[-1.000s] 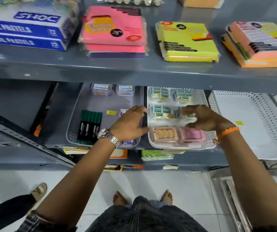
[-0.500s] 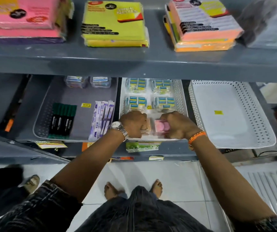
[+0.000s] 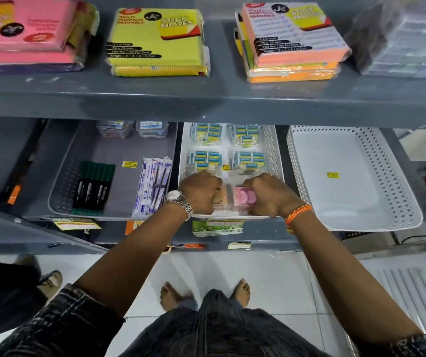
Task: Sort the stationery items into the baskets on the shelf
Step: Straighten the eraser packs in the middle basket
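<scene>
The middle white basket [image 3: 279, 153] on the lower shelf holds several blue-and-yellow packs [image 3: 206, 158], a tan eraser box [image 3: 219, 200] and a pink eraser box [image 3: 243, 197] at its front. My left hand [image 3: 201, 193] and my right hand [image 3: 271, 194] are both fisted on this basket's front rim, one at each front corner, partly covering the two boxes. To the left, a grey basket [image 3: 61, 191] contains black-and-green markers [image 3: 93, 186], wrapped pen packs [image 3: 154, 186] and small clear boxes [image 3: 116, 128]. A white basket [image 3: 348, 181] on the right holds nothing.
The upper shelf [image 3: 206, 99] overhangs the baskets and carries pink [image 3: 26, 32], yellow [image 3: 155, 42] and orange [image 3: 294, 42] sticky-note packs. Price labels hang on the lower shelf edge. Another person's foot [image 3: 49, 282] stands on the tiled floor at the left.
My hands came down from above the basket's contents and closed on the middle basket's front rim. Wrapped pen packs now lie in the grey basket. The view shifted right.
</scene>
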